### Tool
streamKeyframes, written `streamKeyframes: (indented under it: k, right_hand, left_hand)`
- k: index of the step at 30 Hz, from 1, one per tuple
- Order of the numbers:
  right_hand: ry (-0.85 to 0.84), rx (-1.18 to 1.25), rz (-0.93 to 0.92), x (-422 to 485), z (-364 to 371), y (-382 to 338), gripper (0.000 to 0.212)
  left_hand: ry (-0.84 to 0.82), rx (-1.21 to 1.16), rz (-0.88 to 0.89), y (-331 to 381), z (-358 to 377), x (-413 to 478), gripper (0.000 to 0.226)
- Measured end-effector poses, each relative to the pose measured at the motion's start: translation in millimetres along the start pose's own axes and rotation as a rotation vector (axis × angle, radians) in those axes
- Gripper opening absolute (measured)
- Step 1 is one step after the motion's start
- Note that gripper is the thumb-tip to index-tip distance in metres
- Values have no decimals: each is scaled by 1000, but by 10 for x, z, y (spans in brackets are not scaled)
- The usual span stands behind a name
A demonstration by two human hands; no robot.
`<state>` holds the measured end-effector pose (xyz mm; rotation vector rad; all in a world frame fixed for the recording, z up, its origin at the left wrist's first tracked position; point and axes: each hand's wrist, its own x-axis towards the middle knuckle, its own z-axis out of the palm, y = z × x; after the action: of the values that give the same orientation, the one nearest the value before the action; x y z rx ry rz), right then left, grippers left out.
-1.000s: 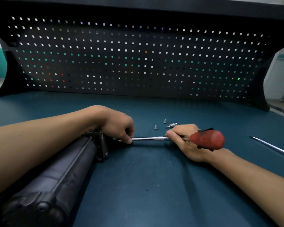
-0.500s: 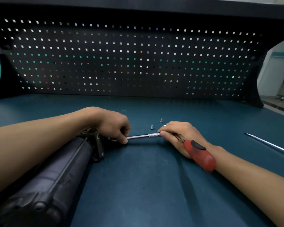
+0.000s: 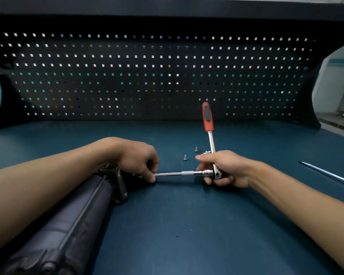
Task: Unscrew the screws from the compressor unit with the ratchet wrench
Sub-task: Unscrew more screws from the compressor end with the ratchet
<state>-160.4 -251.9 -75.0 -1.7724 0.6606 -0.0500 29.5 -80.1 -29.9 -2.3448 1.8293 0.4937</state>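
My left hand (image 3: 136,157) pinching the extension bar (image 3: 179,173) at the compressor unit (image 3: 68,225), my right hand (image 3: 226,168) gripping the ratchet wrench (image 3: 211,138) head, handle upright, screws (image 3: 185,158) near.

No writing, brand, number or sign can be read here: nothing legible shows on the wrench (image 3: 208,124), the compressor (image 3: 68,225) or the pegboard (image 3: 127,90).
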Motion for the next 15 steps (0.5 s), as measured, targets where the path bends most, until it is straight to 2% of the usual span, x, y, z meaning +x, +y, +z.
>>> streamKeyframes:
  k: [11,15]
  right_hand:
    - [27,-28,-328,-89,108,179,29]
    - [118,-77,-429,-89,116,183,24]
  left_hand:
    - [-22,-28,-35,-14,36,31,21]
    - [-14,-54,-29,-5,-24,24,22]
